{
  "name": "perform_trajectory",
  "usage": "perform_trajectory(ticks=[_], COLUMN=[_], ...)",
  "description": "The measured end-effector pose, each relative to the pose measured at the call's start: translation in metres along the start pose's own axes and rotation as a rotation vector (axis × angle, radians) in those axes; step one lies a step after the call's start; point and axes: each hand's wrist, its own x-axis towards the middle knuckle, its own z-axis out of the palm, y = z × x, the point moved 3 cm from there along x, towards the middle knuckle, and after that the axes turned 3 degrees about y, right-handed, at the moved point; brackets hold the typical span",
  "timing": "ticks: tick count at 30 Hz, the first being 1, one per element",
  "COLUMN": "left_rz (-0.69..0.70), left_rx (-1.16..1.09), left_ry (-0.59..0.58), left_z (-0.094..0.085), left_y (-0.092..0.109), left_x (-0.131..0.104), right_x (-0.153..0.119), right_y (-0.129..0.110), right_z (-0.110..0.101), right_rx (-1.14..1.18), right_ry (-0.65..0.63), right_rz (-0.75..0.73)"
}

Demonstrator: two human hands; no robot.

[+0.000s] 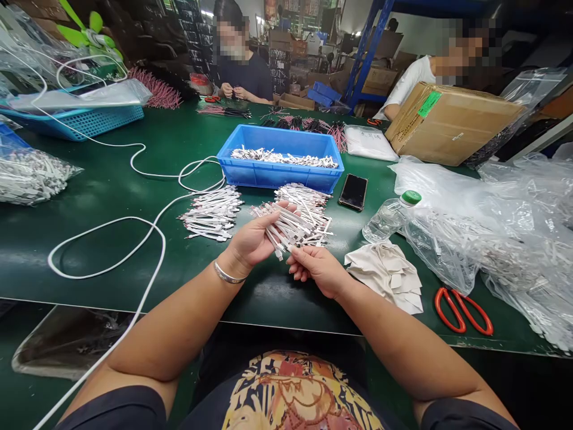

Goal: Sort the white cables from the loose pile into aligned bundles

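A bunch of short white cables (289, 227) with small connector ends lies across my left hand (251, 242), the thumb closed over it. My right hand (319, 269) is at the near end of the bunch, thumb and forefinger pinched on a cable end; its other fingers are curled in. Just beyond the hands is a pile of the same white cables (307, 197), partly hidden by the bunch. Another cable pile (212, 212) lies to the left. Behind both stands a blue plastic bin (280, 174) with more white pieces inside.
On the right are a phone (353, 192), a bottle (385, 218), a cloth (385, 272), red-handled scissors (463, 310) and clear bags (505, 239) of cables. A long white cord (157, 224) loops across the left. Two people sit across the green table (111, 197), near a cardboard box (452, 122).
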Motion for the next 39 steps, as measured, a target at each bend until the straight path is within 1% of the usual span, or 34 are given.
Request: perform_trajectory(ticks=[6,8,12,14,20,27,32,37,39], left_rz=[0.025,0.032,0.024,0.01,0.002,0.017,0.03,0.041,0.043], left_rx=[-0.015,-0.019,-0.028,-0.027,-0.021,-0.021,-0.019,-0.031,-0.04], left_ry=[-0.016,-0.032,-0.077,-0.086,-0.093,-0.087,-0.074,-0.066,-0.062], left_z=[0.001,0.003,0.007,0.008,0.006,0.006,0.003,-0.001,-0.001], left_y=[0.0,-0.001,-0.005,-0.008,-0.009,-0.007,-0.004,-0.002,-0.001], left_x=[0.0,-0.001,-0.003,-0.003,-0.001,-0.001,0.0,0.002,0.003], right_x=[-0.003,-0.002,0.001,0.002,0.0,-0.001,-0.002,-0.003,-0.003], right_y=[-0.005,-0.004,0.0,0.0,-0.002,-0.001,0.001,0.0,-0.001], right_z=[0.002,0.003,0.008,0.011,0.009,0.008,0.007,0.0,0.001], right_rx=[-0.07,-0.041,0.085,0.113,0.054,0.042,0.022,0.013,0.009], right_ry=[0.089,0.085,0.016,-0.001,0.094,0.102,0.056,0.134,0.122], right_rz=[-0.079,-0.075,-0.037,-0.043,-0.092,-0.099,-0.062,-0.028,-0.035])
